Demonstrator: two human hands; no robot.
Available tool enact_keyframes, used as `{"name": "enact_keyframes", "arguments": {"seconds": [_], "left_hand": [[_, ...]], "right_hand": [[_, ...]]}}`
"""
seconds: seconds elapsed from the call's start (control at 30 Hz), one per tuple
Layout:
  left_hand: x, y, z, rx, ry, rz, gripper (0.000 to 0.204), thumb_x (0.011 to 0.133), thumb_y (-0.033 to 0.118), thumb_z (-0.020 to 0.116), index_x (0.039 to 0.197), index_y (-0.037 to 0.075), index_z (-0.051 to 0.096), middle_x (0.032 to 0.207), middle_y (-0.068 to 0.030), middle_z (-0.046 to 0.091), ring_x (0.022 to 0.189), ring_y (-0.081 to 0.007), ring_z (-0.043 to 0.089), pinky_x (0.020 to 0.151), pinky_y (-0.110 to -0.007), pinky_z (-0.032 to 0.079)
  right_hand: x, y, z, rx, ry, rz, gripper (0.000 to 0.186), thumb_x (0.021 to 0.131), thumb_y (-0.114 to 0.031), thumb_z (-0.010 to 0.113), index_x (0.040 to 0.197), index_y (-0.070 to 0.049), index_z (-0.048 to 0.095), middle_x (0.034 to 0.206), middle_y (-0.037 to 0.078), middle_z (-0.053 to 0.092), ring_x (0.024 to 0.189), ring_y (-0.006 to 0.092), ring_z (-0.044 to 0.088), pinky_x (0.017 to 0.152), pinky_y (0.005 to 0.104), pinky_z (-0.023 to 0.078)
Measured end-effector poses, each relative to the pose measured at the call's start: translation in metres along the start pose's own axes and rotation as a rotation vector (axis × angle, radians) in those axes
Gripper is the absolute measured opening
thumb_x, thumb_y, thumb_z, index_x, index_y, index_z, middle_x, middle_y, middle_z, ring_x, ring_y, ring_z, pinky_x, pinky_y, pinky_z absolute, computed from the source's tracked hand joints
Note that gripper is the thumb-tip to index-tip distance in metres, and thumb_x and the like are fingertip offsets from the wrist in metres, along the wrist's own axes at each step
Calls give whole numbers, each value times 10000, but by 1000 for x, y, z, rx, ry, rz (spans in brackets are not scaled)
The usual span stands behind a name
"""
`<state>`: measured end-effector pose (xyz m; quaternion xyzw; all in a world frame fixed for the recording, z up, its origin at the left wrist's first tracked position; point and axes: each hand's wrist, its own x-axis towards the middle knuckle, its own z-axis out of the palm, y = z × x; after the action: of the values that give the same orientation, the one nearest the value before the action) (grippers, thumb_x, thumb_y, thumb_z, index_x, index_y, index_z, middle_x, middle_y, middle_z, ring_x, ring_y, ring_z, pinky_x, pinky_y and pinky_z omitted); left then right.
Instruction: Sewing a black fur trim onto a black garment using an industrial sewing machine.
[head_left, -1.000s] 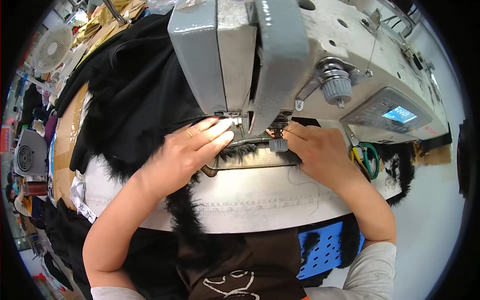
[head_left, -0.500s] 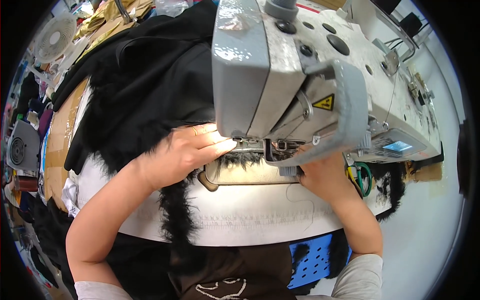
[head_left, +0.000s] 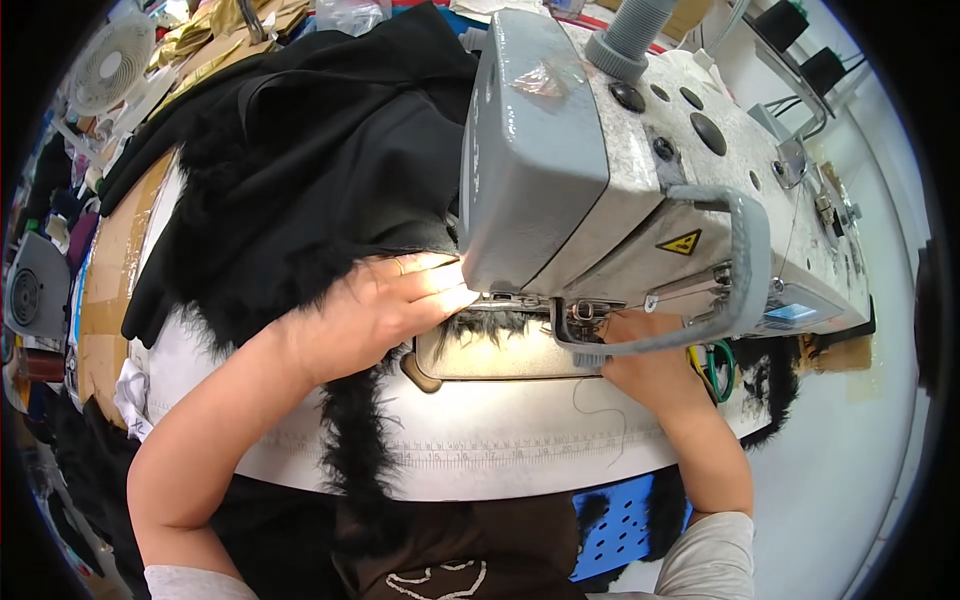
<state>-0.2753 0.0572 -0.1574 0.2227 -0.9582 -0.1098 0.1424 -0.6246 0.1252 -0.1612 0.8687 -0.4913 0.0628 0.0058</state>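
Note:
My left hand (head_left: 385, 305) lies over black cloth (head_left: 330, 170) edged with fluffy black feather trim (head_left: 355, 430). Its fingers stretch flat toward the presser foot (head_left: 587, 312) of a white and grey sewing machine (head_left: 640, 130), the fingertips just left of the foot. A strand of the trim hangs from below this hand over the table's front edge. My right hand (head_left: 645, 355) is close to the right side of the foot. The machine's grey guard and the foot hide its fingers. Short black fibres show along the edge of the pale metal plate (head_left: 500, 362).
Green-handled scissors (head_left: 720, 370) lie right of my right hand, beside more black trim (head_left: 775, 390). A loose thread curls on the white table (head_left: 540, 470), which has a printed ruler. A blue perforated basket (head_left: 612, 525) is below the front edge. A white fan (head_left: 110, 65) stands far left.
The whole view has shifted, so the machine appears farther right and slightly lower. Both hands stay in about the same places beside the foot, with little visible movement of the cloth.

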Motion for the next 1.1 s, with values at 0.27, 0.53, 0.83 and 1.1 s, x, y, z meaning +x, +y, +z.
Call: {"name": "enact_keyframes", "arguments": {"seconds": [0.27, 0.53, 0.83, 1.1], "left_hand": [[2, 4, -1, -49, 62, 44, 501, 838, -36, 635, 1335, 23, 657, 1385, -195, 653, 1296, -350, 622, 1055, -411, 552], [1, 17, 0, 18, 20, -16, 498, 890, 23, 598, 1387, 1, 604, 1407, -180, 630, 1326, -333, 592, 1108, -433, 495], [-17, 73, 13, 215, 175, -234, 475, 842, 35, 615, 1311, -34, 627, 1353, -164, 644, 1275, -347, 623, 1058, -429, 538], [-17, 36, 3, 188, 103, -133, 524, 851, 1, 625, 1372, 53, 626, 1436, -99, 629, 1294, -268, 653, 875, -319, 610]], "right_hand": [[-1, 1, -7, 7, -46, 17, 582, 748, -113, 777, 1297, -284, 690, 1154, 84, 711, 958, 346, 711, 621, 490, 579], [20, -24, -25, -117, 161, -207, 285, 838, -77, 665, 1121, -88, 701, 1025, 64, 695, 901, 261, 713, 645, 421, 573], [39, -21, -16, 308, -130, -1, 309, 978, -172, 682, 1276, -188, 761, 1213, 132, 740, 1110, 386, 684, 936, 450, 538], [22, -3, -10, 194, 43, -174, 416, 856, -28, 647, 1245, -168, 687, 1277, 4, 705, 1101, 283, 702, 814, 419, 591]]}}
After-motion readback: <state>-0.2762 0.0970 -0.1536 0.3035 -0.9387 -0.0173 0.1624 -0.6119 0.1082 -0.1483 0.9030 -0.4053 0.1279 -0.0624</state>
